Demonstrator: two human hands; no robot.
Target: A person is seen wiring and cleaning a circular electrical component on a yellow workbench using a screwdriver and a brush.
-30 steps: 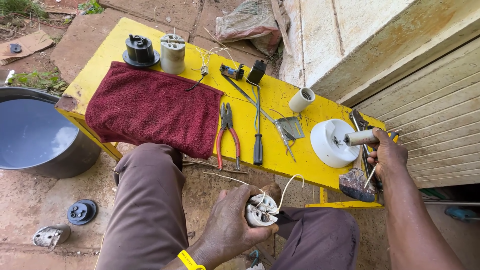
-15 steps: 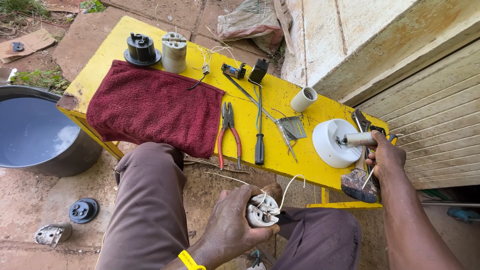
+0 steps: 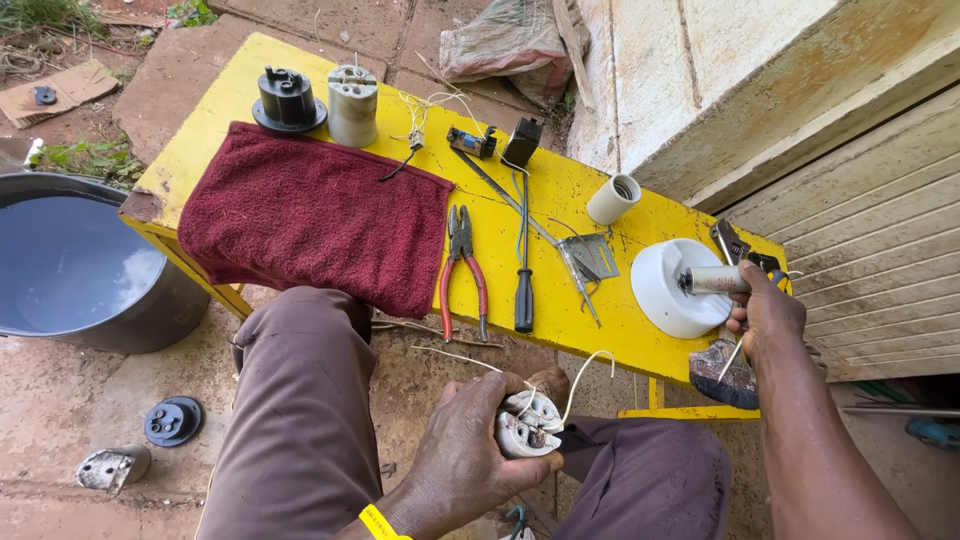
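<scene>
The left hand (image 3: 462,450) is clenched around a white ceramic lamp holder (image 3: 528,425), held low between the person's knees, below the near edge of the surface. The lamp holder lies roughly crosswise in the palm, its long axis running left to right with the exposed end pointing right and slightly up. Thin white wires (image 3: 560,385) rise from it, one curling up toward the surface edge, another trailing left.

The right hand (image 3: 765,310) grasps a pale cylindrical handle (image 3: 715,279) at the right end of the surface; the handle's long axis lies nearly level, its tip pointing left over a white round ceiling-rose base (image 3: 668,290). Under that hand hangs a dark, worn brush-like object (image 3: 722,372); what it is cannot be told.

The surface (image 3: 560,200) is a yellow painted bench standing outdoors on reddish paving. On it, moving left: a small metal plate (image 3: 592,255), a white cylindrical socket (image 3: 612,199), a black-handled screwdriver (image 3: 523,290) pointing away from the person, red-handled pliers (image 3: 462,270) beside it, and a dark red towel (image 3: 310,215) covering the left half. At the far edge stand a black round fitting (image 3: 288,102) and a grey ceramic fitting (image 3: 352,105), just beside each other.

A metal basin of water (image 3: 75,265) sits left of the bench; a cream wall (image 3: 760,70) and slatted door (image 3: 870,250) stand to the right.
</scene>
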